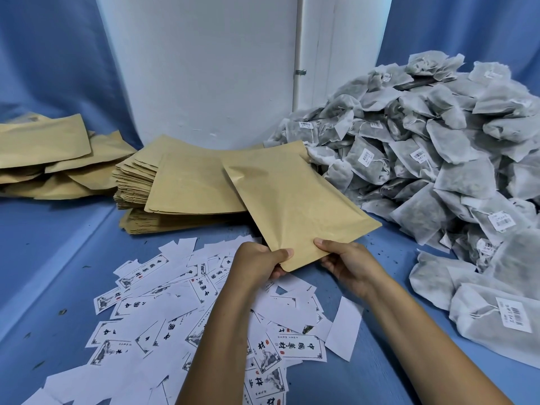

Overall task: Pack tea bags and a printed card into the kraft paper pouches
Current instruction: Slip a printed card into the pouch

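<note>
I hold one flat kraft paper pouch (295, 200) tilted above the table, its near edge towards me. My left hand (257, 263) pinches the pouch's near left corner, thumb on top. My right hand (347, 263) grips the near right part of the same edge. Behind the pouch lies a thick stack of kraft pouches (175, 191). A big heap of white mesh tea bags (438, 147) fills the right side. Printed cards (163, 311) with black characters lie scattered under my forearms.
Another loose pile of kraft pouches (49, 159) lies at the far left. Loose tea bags (491, 314) sit at the near right. The blue table (43, 258) meets a white wall and blue curtains behind.
</note>
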A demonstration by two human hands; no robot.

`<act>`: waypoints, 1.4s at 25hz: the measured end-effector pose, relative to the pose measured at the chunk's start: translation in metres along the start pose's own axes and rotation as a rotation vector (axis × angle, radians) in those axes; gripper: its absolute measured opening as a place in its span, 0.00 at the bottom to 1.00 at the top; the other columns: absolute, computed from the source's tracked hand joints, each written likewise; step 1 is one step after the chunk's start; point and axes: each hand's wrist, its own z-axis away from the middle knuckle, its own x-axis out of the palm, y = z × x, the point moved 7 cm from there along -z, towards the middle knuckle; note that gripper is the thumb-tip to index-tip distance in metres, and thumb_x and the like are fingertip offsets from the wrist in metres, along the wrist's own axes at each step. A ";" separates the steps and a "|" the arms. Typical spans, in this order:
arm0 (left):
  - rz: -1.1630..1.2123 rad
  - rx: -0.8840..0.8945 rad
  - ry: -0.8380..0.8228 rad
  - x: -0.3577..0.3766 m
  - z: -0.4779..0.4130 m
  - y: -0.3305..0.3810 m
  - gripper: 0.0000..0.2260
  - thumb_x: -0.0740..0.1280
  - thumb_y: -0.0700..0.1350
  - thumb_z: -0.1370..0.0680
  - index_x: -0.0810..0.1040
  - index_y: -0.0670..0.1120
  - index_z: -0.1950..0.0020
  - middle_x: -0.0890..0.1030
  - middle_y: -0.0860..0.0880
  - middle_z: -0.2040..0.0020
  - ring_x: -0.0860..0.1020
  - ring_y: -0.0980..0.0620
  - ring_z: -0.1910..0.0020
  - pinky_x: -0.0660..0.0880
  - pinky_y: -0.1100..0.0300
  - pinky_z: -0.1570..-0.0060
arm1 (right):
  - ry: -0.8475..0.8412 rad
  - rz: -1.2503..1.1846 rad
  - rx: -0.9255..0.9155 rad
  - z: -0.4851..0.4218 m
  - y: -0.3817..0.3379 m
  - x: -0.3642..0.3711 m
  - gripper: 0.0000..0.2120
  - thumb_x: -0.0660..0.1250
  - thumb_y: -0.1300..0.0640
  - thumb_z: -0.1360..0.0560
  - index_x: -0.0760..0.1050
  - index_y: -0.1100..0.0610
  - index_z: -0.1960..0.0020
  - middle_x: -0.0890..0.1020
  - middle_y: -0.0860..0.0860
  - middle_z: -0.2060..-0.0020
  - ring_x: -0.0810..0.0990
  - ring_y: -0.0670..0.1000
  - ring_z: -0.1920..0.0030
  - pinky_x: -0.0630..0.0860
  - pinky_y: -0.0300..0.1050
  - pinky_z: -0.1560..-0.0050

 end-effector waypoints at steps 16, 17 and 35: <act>0.012 0.014 -0.034 0.002 -0.004 -0.002 0.12 0.73 0.45 0.27 0.78 0.41 0.67 0.76 0.49 0.76 0.71 0.58 0.81 0.66 0.73 0.77 | 0.094 -0.162 -0.039 -0.010 -0.015 -0.024 0.05 0.67 0.71 0.28 0.77 0.64 0.56 0.84 0.53 0.64 0.84 0.50 0.64 0.83 0.44 0.61; 0.019 0.015 -0.037 0.003 -0.004 -0.003 0.11 0.73 0.45 0.28 0.79 0.40 0.65 0.77 0.50 0.76 0.71 0.57 0.81 0.67 0.72 0.77 | 0.106 -0.181 -0.030 -0.011 -0.016 -0.027 0.04 0.67 0.70 0.28 0.76 0.64 0.56 0.84 0.54 0.64 0.84 0.51 0.63 0.83 0.46 0.60; 0.036 -0.001 -0.126 0.010 -0.007 -0.006 0.11 0.75 0.46 0.29 0.77 0.42 0.65 0.76 0.50 0.75 0.70 0.56 0.78 0.71 0.65 0.68 | 0.403 -0.241 -0.158 -0.011 -0.043 -0.076 0.06 0.65 0.69 0.25 0.73 0.64 0.60 0.78 0.54 0.63 0.78 0.48 0.65 0.78 0.37 0.71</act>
